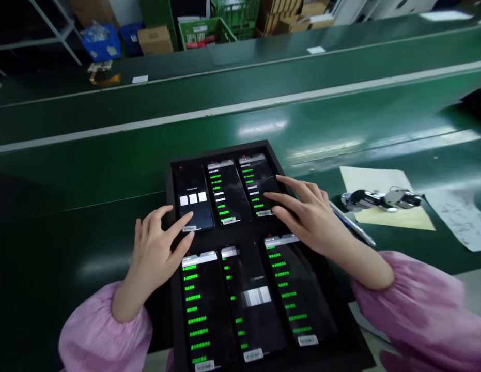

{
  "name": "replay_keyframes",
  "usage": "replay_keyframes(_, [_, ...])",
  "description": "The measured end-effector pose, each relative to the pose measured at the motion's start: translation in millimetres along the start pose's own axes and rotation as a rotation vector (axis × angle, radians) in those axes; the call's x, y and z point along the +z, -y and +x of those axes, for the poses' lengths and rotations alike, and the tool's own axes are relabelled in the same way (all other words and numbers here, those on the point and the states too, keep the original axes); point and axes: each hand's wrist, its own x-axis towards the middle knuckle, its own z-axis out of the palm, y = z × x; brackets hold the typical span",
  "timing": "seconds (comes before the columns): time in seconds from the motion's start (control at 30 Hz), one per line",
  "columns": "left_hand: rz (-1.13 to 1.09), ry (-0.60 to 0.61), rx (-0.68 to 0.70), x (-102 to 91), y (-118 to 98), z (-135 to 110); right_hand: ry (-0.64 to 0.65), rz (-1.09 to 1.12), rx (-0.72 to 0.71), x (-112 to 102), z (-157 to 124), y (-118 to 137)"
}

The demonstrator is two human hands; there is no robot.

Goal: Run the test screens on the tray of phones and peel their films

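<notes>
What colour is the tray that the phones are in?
The tray is black, seen in the head view.

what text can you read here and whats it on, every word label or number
"Vibrator test": top-left phone
"测试": ends several green lines on bottom-left phone; rest blurred
Too small or blurred: lists on other phones, white stickers, marked paper, green crate markings

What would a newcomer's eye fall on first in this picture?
Probably the six lit phones, two rows of three in a black tray, most showing green text. Next, the left hand at the upper-left phone and the right hand at the upper-right phone. At right, a shiny metal object lies on yellowish paper.
</notes>
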Motion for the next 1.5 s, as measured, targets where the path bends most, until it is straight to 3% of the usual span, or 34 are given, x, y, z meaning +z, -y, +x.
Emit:
replay_keyframes(0.1, [-0.004,0.008,-0.017,1.6,0.0,-1.1,0.014,0.103,0.0,4.8,15.6,-12.5])
replay_keyframes(0.23, [-0.022,-0.002,-0.021,4.4,1.5,-1.8,0.044,0.172,-0.092,3.4,12.1,-11.0])
replay_keyframes(0.33, [-0.012,-0.008,-0.008,5.5,2.9,-1.9,0.1,0.162,-0.031,8.4,20.2,-18.0])
replay_keyframes(0.53, [0.008,-0.008,-0.017,4.3,1.8,-2.4,0.059,0.147,0.073,20.7,54.2,-38.3])
replay_keyframes(0.8, [0.041,-0.024,0.006,4.4,1.2,-3.7,-0.062,0.093,-0.179,5.7,20.3,-22.9])
replay_keyframes(0.93, [0.069,-0.026,0.028,-0.5,-2.8,6.9,-0.057,0.01,-0.167,11.4,15.6,-23.9])
replay_keyframes(1.07, [0.071,-0.078,0.081,-1.7,-10.4,35.2,-0.157,0.038,-0.16,15.8,10.9,-28.5])
replay_keyframes(1.2, [0.106,-0.071,0.12,-2.1,-13.6,53.8,-0.169,0.062,-0.152,18.0,1.4,-36.4])
replay_keyframes(1.33, [0.082,-0.122,0.082,-8.8,-12.3,47.2,-0.167,0.042,-0.15,20.7,-5.4,-43.3])
replay_keyframes(1.5, [0.079,-0.087,0.064,-13.3,-11.9,37.4,-0.171,0.006,-0.179,23.2,-6.8,-44.1])
